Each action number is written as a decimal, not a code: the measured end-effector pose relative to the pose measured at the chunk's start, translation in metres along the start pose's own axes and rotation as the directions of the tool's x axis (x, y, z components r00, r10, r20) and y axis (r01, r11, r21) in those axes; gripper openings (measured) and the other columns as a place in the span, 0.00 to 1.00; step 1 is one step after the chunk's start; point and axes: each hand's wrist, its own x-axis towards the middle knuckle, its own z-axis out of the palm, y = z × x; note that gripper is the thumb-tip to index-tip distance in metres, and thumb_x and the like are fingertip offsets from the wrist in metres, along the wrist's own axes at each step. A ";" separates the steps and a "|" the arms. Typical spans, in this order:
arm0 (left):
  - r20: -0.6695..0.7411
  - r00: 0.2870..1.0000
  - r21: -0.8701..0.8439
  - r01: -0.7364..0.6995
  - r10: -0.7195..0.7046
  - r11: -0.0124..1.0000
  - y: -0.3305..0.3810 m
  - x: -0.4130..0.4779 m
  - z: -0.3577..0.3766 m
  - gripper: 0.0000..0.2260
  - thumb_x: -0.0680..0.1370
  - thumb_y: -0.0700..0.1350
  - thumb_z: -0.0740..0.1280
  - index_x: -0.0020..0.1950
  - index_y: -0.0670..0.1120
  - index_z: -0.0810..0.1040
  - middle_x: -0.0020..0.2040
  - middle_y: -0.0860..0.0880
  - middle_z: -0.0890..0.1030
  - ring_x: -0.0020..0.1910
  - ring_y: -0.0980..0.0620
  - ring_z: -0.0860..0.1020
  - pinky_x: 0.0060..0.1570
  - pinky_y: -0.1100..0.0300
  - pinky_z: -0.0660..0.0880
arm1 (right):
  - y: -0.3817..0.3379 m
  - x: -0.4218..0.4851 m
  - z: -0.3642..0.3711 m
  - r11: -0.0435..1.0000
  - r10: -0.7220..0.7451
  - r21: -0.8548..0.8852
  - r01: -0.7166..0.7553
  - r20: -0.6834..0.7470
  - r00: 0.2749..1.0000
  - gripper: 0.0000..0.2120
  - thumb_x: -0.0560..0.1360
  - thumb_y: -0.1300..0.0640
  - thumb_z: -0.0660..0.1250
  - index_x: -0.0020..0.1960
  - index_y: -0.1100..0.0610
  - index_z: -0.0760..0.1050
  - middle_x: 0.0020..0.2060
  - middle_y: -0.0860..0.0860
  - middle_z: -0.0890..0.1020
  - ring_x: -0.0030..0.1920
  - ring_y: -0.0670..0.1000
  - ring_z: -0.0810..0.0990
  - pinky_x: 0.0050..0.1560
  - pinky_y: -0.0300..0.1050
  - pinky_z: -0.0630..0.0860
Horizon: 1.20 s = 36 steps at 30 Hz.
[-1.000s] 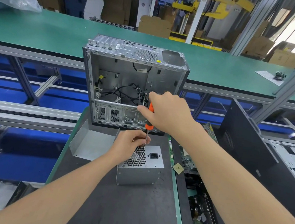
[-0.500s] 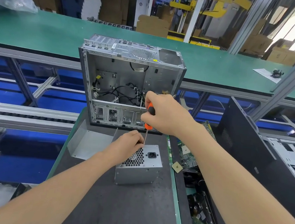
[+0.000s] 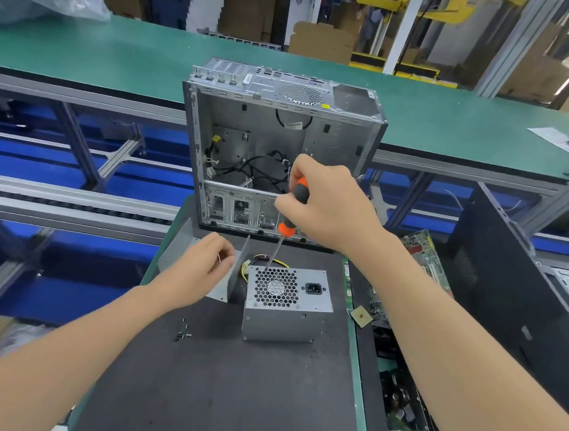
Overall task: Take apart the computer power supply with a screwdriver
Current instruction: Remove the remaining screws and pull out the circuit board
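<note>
Gripping the screwdriver (image 3: pixel 287 229) tight in our right hand (image 3: pixel 325 205), we had its tip at the power supply (image 3: pixel 285 304) top back edge, probably chasing a screw. Left hand (image 3: pixel 202 270) hovered just left, curled; couldn't tell if pinching anything. Case (image 3: pixel 266 128) stood right behind.

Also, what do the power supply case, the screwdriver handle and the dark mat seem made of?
Power supply: bare sheet metal, probably steel; dull grey, punched vent holes, folded edges. Screwdriver handle: orange and black, apparently plastic with a rubbery grip. Mat: matte dark grey, perhaps rubber; no shine.
</note>
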 end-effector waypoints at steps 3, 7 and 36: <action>0.094 0.992 0.012 0.083 -0.083 0.996 -0.025 -0.039 0.002 0.07 0.84 0.45 0.65 0.47 0.55 0.74 0.44 0.57 0.77 0.43 0.59 0.75 0.42 0.70 0.70 | -0.014 0.004 0.013 0.999 -0.038 0.004 0.038 0.001 0.999 0.09 0.69 0.47 0.64 0.44 0.52 0.69 0.28 0.46 0.75 0.35 0.55 0.73 0.34 0.44 0.63; 0.182 0.970 0.110 0.141 -0.160 0.984 -0.055 -0.082 0.016 0.05 0.82 0.47 0.69 0.47 0.56 0.77 0.45 0.59 0.76 0.43 0.61 0.76 0.43 0.70 0.69 | -0.027 0.009 0.028 0.995 -0.101 -0.008 0.101 0.007 0.995 0.09 0.70 0.48 0.65 0.44 0.51 0.69 0.25 0.43 0.73 0.31 0.49 0.71 0.32 0.43 0.61; -0.062 0.984 -0.365 0.133 -0.167 0.922 0.018 -0.045 0.033 0.13 0.81 0.36 0.68 0.53 0.55 0.83 0.48 0.58 0.85 0.48 0.57 0.83 0.50 0.69 0.76 | -0.015 -0.011 0.019 0.995 -0.103 -0.006 0.104 0.058 0.993 0.09 0.68 0.49 0.65 0.41 0.53 0.69 0.26 0.48 0.75 0.32 0.56 0.73 0.36 0.49 0.73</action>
